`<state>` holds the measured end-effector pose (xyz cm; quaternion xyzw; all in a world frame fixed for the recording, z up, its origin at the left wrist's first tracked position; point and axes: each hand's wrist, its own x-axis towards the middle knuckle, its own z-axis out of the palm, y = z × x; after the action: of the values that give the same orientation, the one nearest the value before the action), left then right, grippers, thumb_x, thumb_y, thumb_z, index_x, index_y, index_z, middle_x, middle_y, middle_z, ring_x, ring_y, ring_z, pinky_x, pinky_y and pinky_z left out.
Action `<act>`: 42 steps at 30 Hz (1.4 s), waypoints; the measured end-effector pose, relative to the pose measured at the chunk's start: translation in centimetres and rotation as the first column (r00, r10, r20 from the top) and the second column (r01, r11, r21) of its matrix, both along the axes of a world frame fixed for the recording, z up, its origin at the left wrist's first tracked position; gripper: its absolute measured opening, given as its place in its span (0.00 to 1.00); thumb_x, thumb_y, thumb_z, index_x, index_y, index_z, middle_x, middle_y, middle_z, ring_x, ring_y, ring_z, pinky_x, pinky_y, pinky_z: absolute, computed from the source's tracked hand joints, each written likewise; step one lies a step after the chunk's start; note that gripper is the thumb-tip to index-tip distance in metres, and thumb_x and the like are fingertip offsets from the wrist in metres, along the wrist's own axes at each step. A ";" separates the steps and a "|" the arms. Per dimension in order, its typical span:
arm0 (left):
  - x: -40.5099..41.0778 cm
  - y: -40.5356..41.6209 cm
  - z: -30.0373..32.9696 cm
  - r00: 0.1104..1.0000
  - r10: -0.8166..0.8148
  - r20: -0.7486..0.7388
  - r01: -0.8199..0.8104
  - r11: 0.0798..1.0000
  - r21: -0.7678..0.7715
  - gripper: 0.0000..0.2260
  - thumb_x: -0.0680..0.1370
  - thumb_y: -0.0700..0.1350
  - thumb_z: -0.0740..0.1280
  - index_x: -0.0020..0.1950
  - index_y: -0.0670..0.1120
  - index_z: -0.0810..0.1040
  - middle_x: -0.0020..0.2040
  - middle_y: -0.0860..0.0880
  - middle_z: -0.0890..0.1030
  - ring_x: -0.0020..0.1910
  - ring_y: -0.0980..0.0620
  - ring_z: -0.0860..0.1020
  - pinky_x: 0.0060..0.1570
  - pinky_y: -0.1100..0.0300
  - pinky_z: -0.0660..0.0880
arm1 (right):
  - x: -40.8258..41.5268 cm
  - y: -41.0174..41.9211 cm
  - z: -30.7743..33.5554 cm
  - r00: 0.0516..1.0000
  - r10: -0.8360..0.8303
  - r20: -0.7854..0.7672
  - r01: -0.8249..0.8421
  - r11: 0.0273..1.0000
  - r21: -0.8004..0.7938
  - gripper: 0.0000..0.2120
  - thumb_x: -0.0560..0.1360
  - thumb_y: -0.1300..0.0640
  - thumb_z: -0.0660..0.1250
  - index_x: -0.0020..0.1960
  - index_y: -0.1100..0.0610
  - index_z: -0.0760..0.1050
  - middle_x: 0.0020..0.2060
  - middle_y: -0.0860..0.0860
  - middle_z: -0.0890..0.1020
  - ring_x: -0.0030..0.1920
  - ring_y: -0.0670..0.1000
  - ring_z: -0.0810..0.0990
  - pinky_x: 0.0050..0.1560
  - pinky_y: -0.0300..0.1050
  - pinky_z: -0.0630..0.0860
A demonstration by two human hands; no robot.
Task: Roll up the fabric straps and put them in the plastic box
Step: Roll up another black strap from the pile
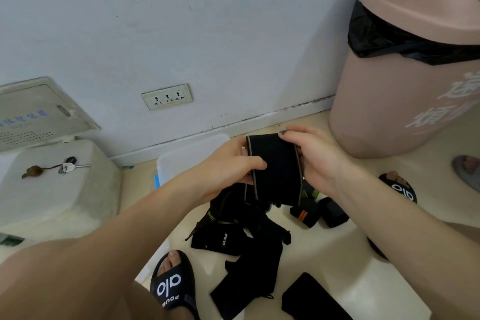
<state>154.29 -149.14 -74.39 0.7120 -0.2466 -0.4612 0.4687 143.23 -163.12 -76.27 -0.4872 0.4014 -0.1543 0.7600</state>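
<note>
Head view. Translucent plastic box (192,156) seen on the floor against the wall base, just behind the left hand (228,163); inside could not be told, being partly hidden by the hand and pale all over. Further right of the box, a tall pink bin (405,101) with a black bag liner (384,36) folded over under its rim; contents not visible.

Just to the right of the box, a wide black fabric strap (272,166) with thin grey edge lines, held up in the air between both hands. Left hand curled on the strap's left edge, thumb lying across the front. Right hand (319,161) curled on the right edge, thumb pressed on the top corner. Lower end of the strap hanging down, slightly frayed.

In front of the box, nearer the person, a loose heap of black straps (241,239) on the floor, some with small white lettering. To the right of this heap, two rolled straps (305,213), one with an orange stripe. Black sandals (172,283) at both sides of the heap. Left of the box, a white case with keys (68,165) on top.
</note>
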 end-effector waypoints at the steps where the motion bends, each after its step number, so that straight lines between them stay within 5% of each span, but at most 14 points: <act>1: 0.3 0.1 -0.1 0.999 0.041 0.004 -0.041 0.999 -0.008 0.12 0.80 0.34 0.68 0.62 0.43 0.74 0.48 0.46 0.86 0.45 0.51 0.86 0.45 0.59 0.82 | -0.1 0.2 0.1 1.000 0.018 0.011 -0.018 1.000 0.006 0.18 0.80 0.61 0.70 0.68 0.57 0.73 0.58 0.58 0.81 0.58 0.56 0.83 0.59 0.55 0.82; 6: 1.2 0.0 -0.3 0.972 0.232 0.040 -0.229 0.971 -0.067 0.16 0.79 0.40 0.72 0.64 0.44 0.71 0.50 0.45 0.85 0.43 0.51 0.85 0.50 0.56 0.81 | -0.6 1.0 0.0 0.992 0.119 0.031 -0.114 0.987 -0.117 0.19 0.78 0.66 0.70 0.67 0.54 0.75 0.55 0.60 0.84 0.46 0.52 0.87 0.44 0.44 0.82; 12: 1.0 0.6 0.1 0.986 0.097 0.133 -0.086 0.993 -0.085 0.18 0.77 0.36 0.73 0.62 0.50 0.74 0.44 0.52 0.86 0.48 0.43 0.86 0.57 0.47 0.82 | -0.6 0.8 0.1 0.990 0.114 0.082 -0.109 0.992 -0.067 0.18 0.79 0.66 0.69 0.66 0.54 0.75 0.53 0.61 0.84 0.46 0.54 0.88 0.45 0.45 0.82; 18: 1.4 0.5 0.3 0.963 0.219 0.157 -0.195 0.969 -0.154 0.14 0.78 0.36 0.72 0.58 0.52 0.77 0.52 0.46 0.85 0.48 0.42 0.86 0.56 0.44 0.82 | -0.7 1.0 0.3 0.975 0.213 0.058 -0.201 0.965 -0.170 0.20 0.76 0.68 0.71 0.66 0.54 0.76 0.53 0.58 0.87 0.52 0.56 0.87 0.59 0.53 0.82; 22: 1.2 0.4 0.4 0.971 0.145 0.191 -0.122 0.984 -0.129 0.10 0.78 0.38 0.72 0.56 0.50 0.79 0.52 0.46 0.85 0.48 0.43 0.86 0.57 0.44 0.82 | -0.7 0.9 0.5 0.981 0.177 0.073 -0.163 0.973 -0.165 0.18 0.76 0.68 0.71 0.64 0.56 0.77 0.53 0.60 0.86 0.51 0.57 0.87 0.52 0.50 0.84; 25: 1.2 0.4 0.5 0.971 0.100 0.217 -0.080 0.992 -0.101 0.12 0.76 0.37 0.74 0.56 0.49 0.81 0.53 0.45 0.84 0.48 0.44 0.86 0.59 0.45 0.81 | -0.8 0.7 0.6 0.984 0.156 0.090 -0.143 0.980 -0.138 0.17 0.77 0.67 0.71 0.64 0.56 0.77 0.53 0.61 0.86 0.49 0.57 0.88 0.48 0.46 0.82; 28: 1.5 0.5 1.0 0.964 0.106 0.245 -0.087 0.992 -0.089 0.13 0.75 0.38 0.76 0.57 0.49 0.81 0.49 0.45 0.86 0.48 0.45 0.86 0.57 0.47 0.82 | -0.8 0.7 0.6 0.980 0.171 0.103 -0.156 0.978 -0.140 0.17 0.77 0.67 0.70 0.64 0.57 0.77 0.52 0.60 0.87 0.51 0.58 0.87 0.54 0.51 0.83; 33: 1.2 0.5 1.2 0.984 0.100 0.146 -0.083 0.989 -0.119 0.13 0.79 0.38 0.72 0.61 0.49 0.78 0.53 0.46 0.84 0.43 0.51 0.86 0.39 0.60 0.81 | -0.9 0.8 1.1 0.976 0.169 0.137 -0.158 0.984 -0.086 0.16 0.78 0.67 0.70 0.64 0.56 0.78 0.53 0.59 0.86 0.49 0.55 0.87 0.50 0.49 0.82; 42: 1.1 0.4 0.9 0.989 0.062 0.136 -0.040 0.986 -0.161 0.24 0.73 0.31 0.75 0.65 0.49 0.76 0.60 0.47 0.79 0.49 0.51 0.85 0.46 0.62 0.79 | -0.7 0.5 1.4 0.976 0.148 0.162 -0.142 0.989 -0.048 0.17 0.78 0.67 0.70 0.65 0.59 0.76 0.51 0.61 0.84 0.46 0.55 0.86 0.46 0.47 0.83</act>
<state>155.37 -148.72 -73.45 0.7093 -0.2964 -0.3767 0.5169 142.57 -162.64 -74.88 -0.5143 0.2977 -0.1457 0.7910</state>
